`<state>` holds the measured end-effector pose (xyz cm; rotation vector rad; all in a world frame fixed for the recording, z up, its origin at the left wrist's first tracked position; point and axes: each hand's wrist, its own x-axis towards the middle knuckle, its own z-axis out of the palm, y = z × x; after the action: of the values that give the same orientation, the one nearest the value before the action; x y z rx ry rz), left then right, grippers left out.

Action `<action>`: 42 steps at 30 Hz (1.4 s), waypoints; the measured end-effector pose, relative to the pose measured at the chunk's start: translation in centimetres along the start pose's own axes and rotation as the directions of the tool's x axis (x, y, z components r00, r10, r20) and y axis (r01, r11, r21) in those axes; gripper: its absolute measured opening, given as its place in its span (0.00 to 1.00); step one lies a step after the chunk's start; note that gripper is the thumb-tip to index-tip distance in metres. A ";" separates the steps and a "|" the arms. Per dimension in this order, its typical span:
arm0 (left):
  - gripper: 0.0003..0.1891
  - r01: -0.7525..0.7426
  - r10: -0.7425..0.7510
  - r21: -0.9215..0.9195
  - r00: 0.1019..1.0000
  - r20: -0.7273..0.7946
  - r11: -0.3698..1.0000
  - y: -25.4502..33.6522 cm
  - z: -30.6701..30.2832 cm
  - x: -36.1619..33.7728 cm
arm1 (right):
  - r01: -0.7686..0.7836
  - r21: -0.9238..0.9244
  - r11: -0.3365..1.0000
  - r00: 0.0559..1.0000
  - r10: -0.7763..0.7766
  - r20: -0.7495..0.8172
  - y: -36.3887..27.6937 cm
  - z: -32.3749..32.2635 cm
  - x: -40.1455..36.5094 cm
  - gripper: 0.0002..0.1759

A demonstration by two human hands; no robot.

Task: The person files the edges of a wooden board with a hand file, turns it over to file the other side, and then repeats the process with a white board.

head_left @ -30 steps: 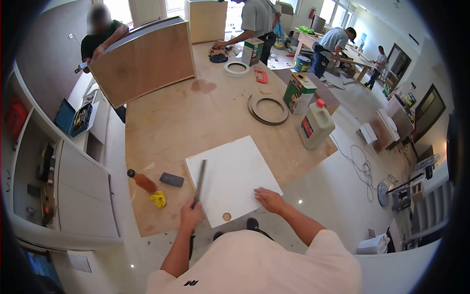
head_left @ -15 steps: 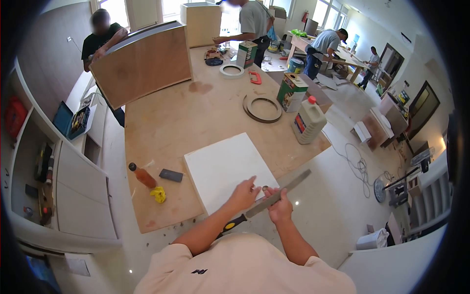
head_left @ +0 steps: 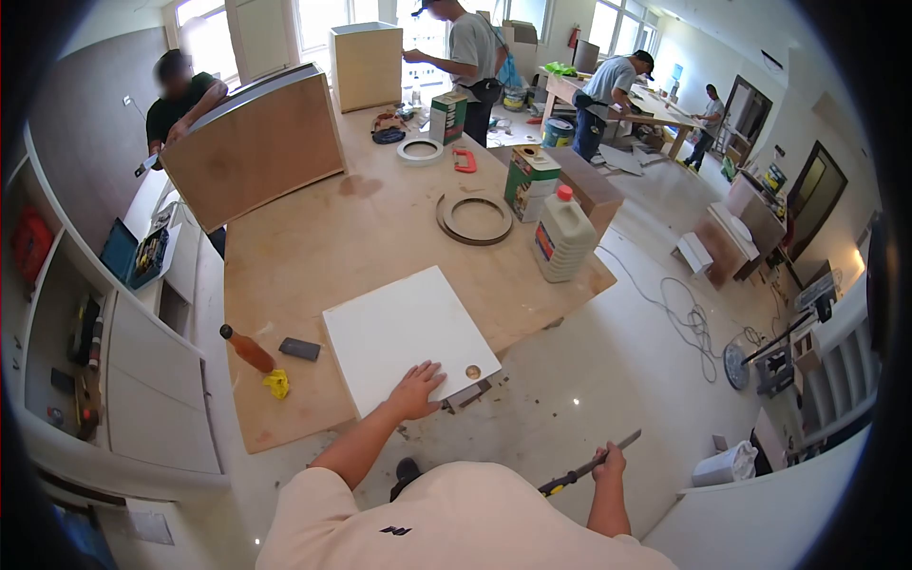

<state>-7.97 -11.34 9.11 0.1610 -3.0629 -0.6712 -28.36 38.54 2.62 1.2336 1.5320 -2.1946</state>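
Observation:
A square white panel (head_left: 399, 328) lies at the near edge of the wooden worktable (head_left: 313, 261). My left hand (head_left: 415, 391) rests on its near side, fingers stretched out. A small round brownish mark (head_left: 473, 371) shows by the panel's right corner. Off to the right, away from the table, my right hand (head_left: 609, 463) grips a long flat file (head_left: 582, 470) by its metal blade. The file's black and yellow handle points back toward my body.
An orange bottle (head_left: 249, 349), a crumpled yellow wad (head_left: 275, 383) and a dark block (head_left: 300, 349) sit left of the panel. Edging rolls (head_left: 478, 219), a jug (head_left: 564, 236) and tins stand beyond. One person (head_left: 180, 109) leans on a wooden cabinet (head_left: 256, 152). Cable (head_left: 698, 328) crosses the floor.
My right hand has carried the file away from the panel, down and to the right. My left hand now lies flatter on the panel, and the view has shifted slightly.

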 end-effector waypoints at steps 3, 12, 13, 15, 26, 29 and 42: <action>0.37 -0.044 0.044 -0.063 0.999 -0.001 0.997 0.4 0.6 2.9 | -0.126 0.098 0.987 0.990 0.132 -0.057 -0.1 -3.3 2.4 0.24; 0.36 -0.056 0.057 0.054 0.998 -0.002 0.997 3.7 2.3 8.0 | -0.352 -0.072 0.933 0.936 0.351 -0.021 2.4 -10.3 5.0 0.16; 0.36 -0.062 0.063 0.062 0.998 -0.007 0.996 3.5 2.5 8.3 | -0.375 -0.129 0.918 0.926 0.378 -0.001 2.9 -11.2 5.2 0.15; 0.34 -0.088 0.088 -0.009 0.996 -0.006 0.996 3.1 2.5 8.7 | -0.414 -0.243 0.877 0.900 0.434 0.032 3.7 -12.8 5.3 0.13; 0.30 -0.134 0.132 -0.012 0.987 -0.088 0.991 2.4 3.2 8.2 | -0.243 -0.659 0.712 0.948 0.319 -0.006 10.7 -13.2 -1.3 0.12; 0.29 -0.150 0.148 -0.108 0.988 -0.032 0.983 0.9 3.1 8.0 | -0.196 -0.735 0.650 0.947 0.319 0.030 13.0 -12.1 -2.7 0.12; 0.39 -0.128 0.128 -0.019 0.991 0.032 0.992 -1.8 0.7 3.2 | 0.228 -0.968 0.102 0.960 0.144 0.241 17.9 -16.2 -16.8 0.11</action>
<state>-10.95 -12.99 7.70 -0.0473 -3.0648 -0.6991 0.95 39.44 0.43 0.3060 2.2051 -0.6437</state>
